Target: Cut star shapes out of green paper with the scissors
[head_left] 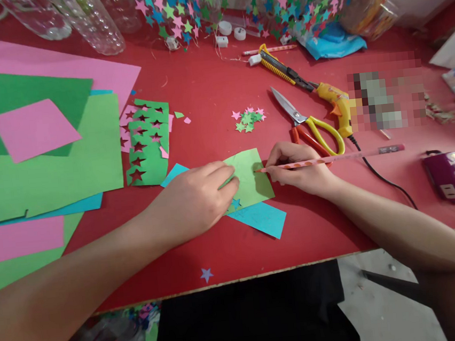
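Observation:
My left hand (201,197) rests on a small light green sheet of paper (252,176), its fingers bent and pressing the sheet's left part down. The thumb is hidden. Below those fingers a small blue star shape (236,204) shows; I cannot tell whether it lies on the sheet or shows through a hole. Pinched in my right hand (297,166) is a pink pencil (350,155), its tip touching the green sheet near the right edge. A blue paper strip (262,219) lies under the green sheet. Beyond it sits a small heap of pink and green paper stars (249,119).
Scissors (297,115), a box cutter (282,68) and a yellow glue gun (336,104) lie right of centre. Green paper with star holes (150,145) and large coloured sheets (51,176) are left. Star-covered bottles (180,9) stand behind. A purple power adapter (449,176) is right.

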The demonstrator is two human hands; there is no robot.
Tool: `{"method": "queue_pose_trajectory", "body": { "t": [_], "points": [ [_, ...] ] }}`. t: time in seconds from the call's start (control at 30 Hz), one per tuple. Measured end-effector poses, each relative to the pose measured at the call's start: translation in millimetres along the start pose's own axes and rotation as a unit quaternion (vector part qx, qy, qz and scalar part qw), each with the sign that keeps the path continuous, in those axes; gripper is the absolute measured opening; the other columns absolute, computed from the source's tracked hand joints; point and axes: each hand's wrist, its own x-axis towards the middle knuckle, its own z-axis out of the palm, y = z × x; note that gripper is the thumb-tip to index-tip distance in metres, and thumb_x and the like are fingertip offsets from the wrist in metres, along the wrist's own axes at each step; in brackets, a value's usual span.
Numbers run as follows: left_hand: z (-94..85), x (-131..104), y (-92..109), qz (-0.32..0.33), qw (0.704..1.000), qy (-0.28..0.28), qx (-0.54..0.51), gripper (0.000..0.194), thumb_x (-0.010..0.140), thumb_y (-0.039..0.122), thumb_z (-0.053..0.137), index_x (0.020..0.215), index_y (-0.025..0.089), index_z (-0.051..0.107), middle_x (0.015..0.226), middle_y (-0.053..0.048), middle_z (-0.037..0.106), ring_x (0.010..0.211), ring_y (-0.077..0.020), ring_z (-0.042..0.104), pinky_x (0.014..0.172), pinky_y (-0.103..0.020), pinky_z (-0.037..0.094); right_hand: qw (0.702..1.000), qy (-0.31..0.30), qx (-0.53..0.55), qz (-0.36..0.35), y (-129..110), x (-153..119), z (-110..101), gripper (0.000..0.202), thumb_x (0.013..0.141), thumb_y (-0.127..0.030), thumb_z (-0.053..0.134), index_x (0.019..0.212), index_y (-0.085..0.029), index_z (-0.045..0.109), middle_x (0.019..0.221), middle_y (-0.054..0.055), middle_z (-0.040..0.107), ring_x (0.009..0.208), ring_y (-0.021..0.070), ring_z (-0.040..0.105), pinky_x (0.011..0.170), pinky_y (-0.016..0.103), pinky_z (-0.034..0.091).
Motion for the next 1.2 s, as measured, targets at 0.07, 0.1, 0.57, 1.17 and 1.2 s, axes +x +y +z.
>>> {"method": "queue_pose_trajectory", "body": {
  "t": [0.07, 0.1, 0.57, 1.17, 1.2],
  "points": [
    [-0.5, 0.1, 0.1, -0.005, 1.0, -0.002, -0.006, 0.021, 0.088, 0.012, 0.048, 0.091, 0.012, 0.069, 0.098, -0.014, 0.069, 0.095, -0.0237, 0.065, 0.078, -0.037, 0.056, 1.0, 0.012, 0.01, 0.005, 0.3, 0.4, 1.6, 0.011, 0.078, -0.016, 0.062, 0.07, -0.017, 0.055, 0.062, -0.002, 0.057, 0.055, 0.0092, 0.049, 0.05, 0.023, 0.037],
    [-0.7, 0.2, 0.2, -0.008, 1.0, -0.001, -0.011, 0.021, 0.088, 0.012, 0.048, 0.091, 0.012, 0.069, 0.098, -0.014, 0.07, 0.095, -0.0239, 0.065, 0.078, -0.037, 0.056, 1.0, 0.017, 0.015, 0.007, 0.5, 0.6, 2.2, 0.011, 0.078, -0.016, 0.062, 0.07, -0.017, 0.054, 0.061, -0.002, 0.056, 0.054, 0.0092, 0.049, 0.049, 0.023, 0.037],
    [-2.5, 0.9, 0.7, 0.006, 1.0, -0.002, 0.012, 0.021, 0.088, 0.012, 0.048, 0.091, 0.011, 0.068, 0.097, -0.015, 0.069, 0.095, -0.0246, 0.064, 0.078, -0.037, 0.056, 0.999, 0.032, 0.023, 0.005, 0.5, 1.3, 2.9, 0.014, 0.081, -0.02, 0.061, 0.071, -0.017, 0.053, 0.057, -0.003, 0.055, 0.049, 0.0086, 0.05, 0.046, 0.022, 0.038],
    [-2.7, 0.5, 0.9, 0.005, 1.0, 0.004, 0.011, 0.023, 0.088, 0.012, 0.047, 0.093, 0.011, 0.069, 0.097, -0.014, 0.069, 0.094, -0.0243, 0.065, 0.079, -0.038, 0.057, 0.998, 0.012, -0.059, -0.03, -2.0, 1.8, -4.2, 0.014, 0.07, -0.009, 0.054, 0.062, -0.019, 0.048, 0.058, -0.004, 0.051, 0.05, 0.0078, 0.039, 0.045, 0.023, 0.028],
    [-2.7, 0.6, 1.0, 0.008, 1.0, 0.005, 0.014, 0.023, 0.088, 0.012, 0.047, 0.094, 0.011, 0.069, 0.097, -0.014, 0.069, 0.094, -0.0244, 0.065, 0.079, -0.038, 0.057, 0.998, 0.01, -0.059, -0.03, -2.1, 1.6, -4.5, 0.014, 0.069, -0.009, 0.054, 0.062, -0.019, 0.048, 0.058, -0.004, 0.051, 0.05, 0.0078, 0.039, 0.045, 0.023, 0.028]
  ]
}}
